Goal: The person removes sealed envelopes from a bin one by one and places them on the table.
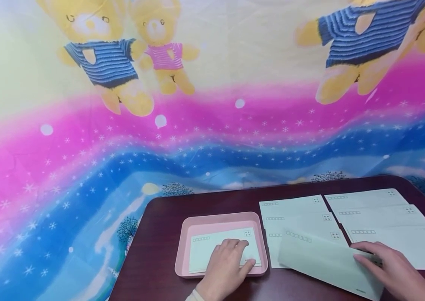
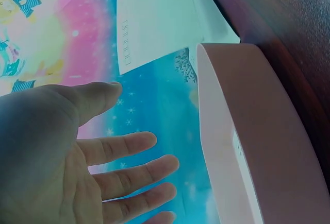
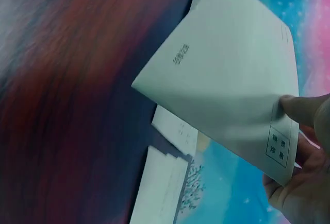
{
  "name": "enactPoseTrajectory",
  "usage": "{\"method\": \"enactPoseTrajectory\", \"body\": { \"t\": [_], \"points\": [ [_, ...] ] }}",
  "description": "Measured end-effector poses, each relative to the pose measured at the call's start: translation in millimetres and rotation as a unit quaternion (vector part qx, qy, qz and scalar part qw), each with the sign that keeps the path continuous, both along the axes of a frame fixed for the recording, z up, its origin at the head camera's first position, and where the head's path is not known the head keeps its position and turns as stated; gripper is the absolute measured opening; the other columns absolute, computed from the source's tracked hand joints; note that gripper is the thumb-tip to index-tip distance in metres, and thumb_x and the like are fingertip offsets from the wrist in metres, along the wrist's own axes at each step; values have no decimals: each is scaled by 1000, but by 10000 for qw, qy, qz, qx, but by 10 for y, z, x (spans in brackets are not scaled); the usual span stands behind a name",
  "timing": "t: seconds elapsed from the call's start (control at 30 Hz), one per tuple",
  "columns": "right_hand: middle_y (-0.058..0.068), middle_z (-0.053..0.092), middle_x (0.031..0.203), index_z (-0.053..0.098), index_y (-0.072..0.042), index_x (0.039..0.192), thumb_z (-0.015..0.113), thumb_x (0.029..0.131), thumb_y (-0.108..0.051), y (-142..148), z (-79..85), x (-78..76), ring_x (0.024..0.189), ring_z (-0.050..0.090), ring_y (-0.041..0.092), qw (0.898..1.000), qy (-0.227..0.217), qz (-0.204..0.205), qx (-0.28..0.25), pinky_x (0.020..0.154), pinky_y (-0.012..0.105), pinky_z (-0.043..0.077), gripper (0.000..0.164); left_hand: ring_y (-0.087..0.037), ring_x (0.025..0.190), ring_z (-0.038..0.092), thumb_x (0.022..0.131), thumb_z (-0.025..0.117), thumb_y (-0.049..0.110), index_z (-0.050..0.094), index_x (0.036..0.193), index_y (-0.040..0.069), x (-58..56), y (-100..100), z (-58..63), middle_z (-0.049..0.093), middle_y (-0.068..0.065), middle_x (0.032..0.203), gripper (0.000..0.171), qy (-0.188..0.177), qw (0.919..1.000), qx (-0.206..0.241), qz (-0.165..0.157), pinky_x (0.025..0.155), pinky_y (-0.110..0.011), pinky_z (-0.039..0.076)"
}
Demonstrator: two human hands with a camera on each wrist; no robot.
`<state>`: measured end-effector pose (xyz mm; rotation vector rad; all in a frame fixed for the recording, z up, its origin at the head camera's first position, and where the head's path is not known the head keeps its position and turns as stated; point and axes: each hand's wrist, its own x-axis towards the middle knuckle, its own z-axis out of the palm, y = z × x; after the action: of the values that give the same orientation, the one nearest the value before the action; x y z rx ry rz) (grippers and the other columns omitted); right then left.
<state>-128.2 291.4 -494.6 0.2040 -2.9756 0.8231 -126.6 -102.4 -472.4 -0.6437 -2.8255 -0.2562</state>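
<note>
My right hand (image 1: 393, 263) grips a pale envelope (image 1: 321, 263) by its right end. In the right wrist view the thumb (image 3: 304, 109) presses one face, near the printed stamp box, and the other fingers are behind it. The envelope is tilted above the left column of envelopes (image 1: 291, 211) and partly covers it. My left hand (image 1: 229, 265) hovers over the pink tray (image 1: 220, 223), where an envelope (image 1: 201, 259) lies flat. In the left wrist view its fingers (image 2: 139, 175) are spread and hold nothing.
A second column of overlapping envelopes (image 1: 408, 251) lies at the right of the dark wooden table (image 1: 152, 251). Behind the table hangs a colourful cloth (image 1: 212, 113) with teddy bears. The tray's raised rim stands around the envelope inside it.
</note>
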Motion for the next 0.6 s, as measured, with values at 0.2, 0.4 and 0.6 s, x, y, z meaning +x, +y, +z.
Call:
{"method": "enactPoseTrajectory", "body": {
  "t": [0.2, 0.4, 0.6],
  "points": [
    [-1, 72, 102, 75, -16, 107, 75, 90, -15, 121, -76, 4, 85, 64, 4, 9995, 184, 199, 158, 67, 25, 52, 17, -16, 110, 63, 94, 68, 42, 67, 122, 18, 14, 38, -22, 70, 1, 116, 37, 150, 9998, -35, -140, 85, -34, 52],
    [-5, 71, 95, 75, -17, 101, 79, 84, -10, 238, -134, 7, 80, 60, -3, 9977, 485, 283, 384, 65, 25, 52, 19, -15, 109, 63, 94, 68, 44, 67, 121, 19, 26, 79, -45, 70, 2, 114, 37, 228, 9994, -90, -264, 83, -31, 51],
    [-12, 70, 88, 76, -16, 99, 79, 80, -3, 378, -224, 4, 81, 52, -17, 9916, 919, 579, 696, 64, 22, 51, 22, -14, 109, 62, 93, 69, 43, 67, 122, 19, 29, 119, -40, 70, 2, 115, 37, 163, 9994, -148, -282, 83, -31, 51]
  ]
}}
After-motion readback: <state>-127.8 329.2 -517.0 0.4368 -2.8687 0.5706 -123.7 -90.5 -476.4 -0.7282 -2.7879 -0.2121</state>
